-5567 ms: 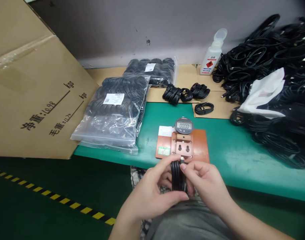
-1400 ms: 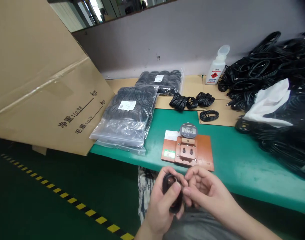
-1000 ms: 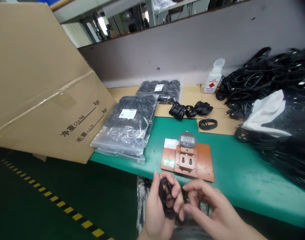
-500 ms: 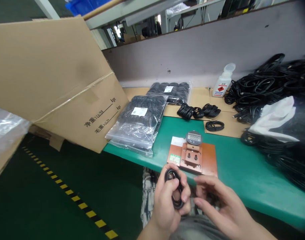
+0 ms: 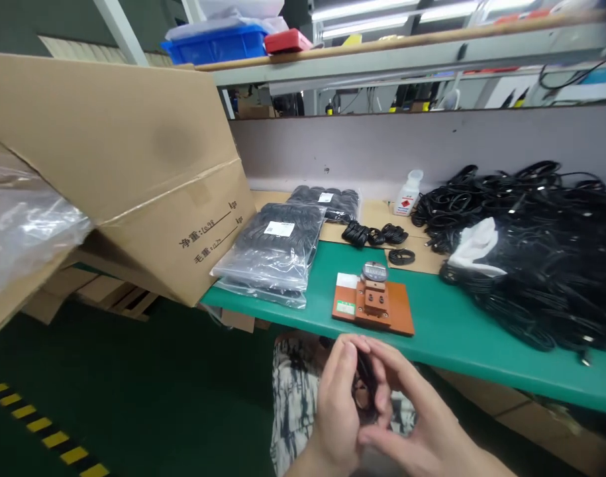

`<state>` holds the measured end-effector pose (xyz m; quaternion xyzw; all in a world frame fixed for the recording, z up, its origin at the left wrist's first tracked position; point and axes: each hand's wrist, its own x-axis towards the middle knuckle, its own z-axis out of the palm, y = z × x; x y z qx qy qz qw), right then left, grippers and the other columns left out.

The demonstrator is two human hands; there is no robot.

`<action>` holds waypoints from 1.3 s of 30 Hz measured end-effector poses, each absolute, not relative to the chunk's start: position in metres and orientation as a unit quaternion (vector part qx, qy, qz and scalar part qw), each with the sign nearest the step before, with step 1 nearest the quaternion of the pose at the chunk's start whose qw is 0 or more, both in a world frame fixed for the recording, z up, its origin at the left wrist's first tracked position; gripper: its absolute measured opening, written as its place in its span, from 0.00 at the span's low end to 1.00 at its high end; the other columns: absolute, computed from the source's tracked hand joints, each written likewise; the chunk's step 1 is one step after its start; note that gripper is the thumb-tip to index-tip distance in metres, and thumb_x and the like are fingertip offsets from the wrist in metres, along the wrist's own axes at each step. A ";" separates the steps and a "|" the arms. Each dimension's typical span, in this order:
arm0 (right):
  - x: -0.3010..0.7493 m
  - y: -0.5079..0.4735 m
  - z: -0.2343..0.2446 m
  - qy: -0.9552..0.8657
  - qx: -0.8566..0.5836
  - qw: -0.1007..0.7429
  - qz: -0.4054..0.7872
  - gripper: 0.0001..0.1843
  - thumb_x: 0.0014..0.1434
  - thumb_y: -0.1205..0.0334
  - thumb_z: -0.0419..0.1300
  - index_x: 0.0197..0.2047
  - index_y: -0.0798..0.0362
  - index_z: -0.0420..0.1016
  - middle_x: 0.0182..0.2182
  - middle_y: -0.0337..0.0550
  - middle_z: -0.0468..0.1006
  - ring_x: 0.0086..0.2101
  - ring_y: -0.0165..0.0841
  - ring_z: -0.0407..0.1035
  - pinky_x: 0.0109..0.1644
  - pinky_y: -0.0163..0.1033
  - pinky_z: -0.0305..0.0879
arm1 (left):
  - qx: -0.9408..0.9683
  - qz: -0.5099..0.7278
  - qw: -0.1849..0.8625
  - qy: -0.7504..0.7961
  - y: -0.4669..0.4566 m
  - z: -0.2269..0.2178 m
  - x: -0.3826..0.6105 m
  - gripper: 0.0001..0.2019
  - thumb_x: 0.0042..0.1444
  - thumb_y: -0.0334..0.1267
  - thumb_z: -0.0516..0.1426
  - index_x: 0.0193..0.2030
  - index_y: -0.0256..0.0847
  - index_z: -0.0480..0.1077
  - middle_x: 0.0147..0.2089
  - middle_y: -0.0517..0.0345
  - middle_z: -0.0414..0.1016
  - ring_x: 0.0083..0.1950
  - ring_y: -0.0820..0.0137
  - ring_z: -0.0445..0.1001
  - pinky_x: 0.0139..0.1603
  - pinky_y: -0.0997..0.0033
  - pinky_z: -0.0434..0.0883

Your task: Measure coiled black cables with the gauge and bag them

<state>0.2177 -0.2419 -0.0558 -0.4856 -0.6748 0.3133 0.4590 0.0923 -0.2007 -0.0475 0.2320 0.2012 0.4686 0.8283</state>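
Observation:
A small coil of black cable (image 5: 365, 391) sits between both my hands, low in the frame above my lap. My left hand (image 5: 338, 404) wraps its fingers round the coil from the left. From the right, my right hand (image 5: 406, 414) closes its fingers over the same coil, hiding most of it. Beyond my hands, an orange test fixture (image 5: 375, 306) with a round digital gauge (image 5: 375, 270) lies near the front edge of the green table (image 5: 461, 331).
Two clear bags of black coils (image 5: 273, 255) lie left of the fixture. A big pile of loose black cables (image 5: 531, 252) with a white cloth (image 5: 476, 245) fills the right. A white bottle (image 5: 408, 193) stands at the back. A large cardboard box (image 5: 114, 165) leans at left.
The view has tilted up and pulled back, showing shelves above the wall. My right hand has closed onto the coil, which my left hand held alone a moment before.

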 end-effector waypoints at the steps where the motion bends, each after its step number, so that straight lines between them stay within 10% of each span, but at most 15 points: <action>1: 0.214 -0.244 -0.056 -0.657 -0.496 0.462 0.330 0.44 0.56 0.56 0.70 0.69 0.44 0.53 0.65 0.52 0.62 0.61 0.48 0.60 0.63 0.48 0.63 | 0.233 0.458 0.837 0.188 -0.202 -0.047 0.088 0.14 0.66 0.47 0.51 0.42 0.39 0.70 0.33 0.56 0.71 0.23 0.76 0.68 0.20 0.78 0.67; 6: 0.201 -0.255 -0.058 -0.541 -0.516 0.502 0.435 0.33 0.65 0.55 0.60 0.70 0.42 0.53 0.66 0.50 0.61 0.61 0.43 0.61 0.62 0.47 0.64 | 0.306 0.387 0.846 0.200 -0.199 -0.040 0.062 0.35 0.58 0.42 0.61 0.70 0.46 0.51 0.43 0.52 0.74 0.39 0.67 0.75 0.44 0.67 0.72; 13: 0.197 -0.258 -0.059 -0.394 -0.502 0.626 0.449 0.21 0.69 0.50 0.53 0.64 0.40 0.65 0.62 0.46 0.67 0.60 0.41 0.63 0.63 0.46 0.62 | 0.549 0.335 0.668 0.374 -0.195 -0.028 0.056 0.31 0.57 0.42 0.63 0.65 0.46 0.56 0.63 0.46 0.65 0.63 0.57 0.66 0.65 0.57 0.62; 20: 0.232 -0.253 -0.050 -0.469 -0.471 0.586 0.463 0.20 0.64 0.54 0.62 0.59 0.41 0.73 0.58 0.46 0.73 0.55 0.42 0.69 0.61 0.46 0.66 | 0.624 0.285 0.637 0.353 -0.202 -0.035 0.077 0.37 0.55 0.40 0.63 0.67 0.48 0.50 0.52 0.51 0.70 0.45 0.65 0.74 0.47 0.65 0.72; 31: 0.259 -0.260 -0.069 -0.401 -0.493 0.633 0.441 0.19 0.52 0.52 0.72 0.47 0.48 0.81 0.47 0.48 0.81 0.45 0.44 0.77 0.48 0.41 0.78 | 0.563 0.341 0.671 0.341 -0.225 -0.035 0.105 0.25 0.55 0.38 0.63 0.59 0.46 0.64 0.57 0.52 0.72 0.58 0.61 0.71 0.60 0.62 0.67; 39: 0.276 -0.269 -0.098 -0.338 -0.514 0.661 0.430 0.20 0.50 0.52 0.73 0.45 0.49 0.82 0.47 0.48 0.81 0.44 0.45 0.78 0.45 0.35 0.78 | 0.609 0.269 0.631 0.398 -0.234 -0.048 0.117 0.25 0.58 0.38 0.59 0.63 0.45 0.64 0.60 0.48 0.71 0.54 0.59 0.74 0.48 0.64 0.74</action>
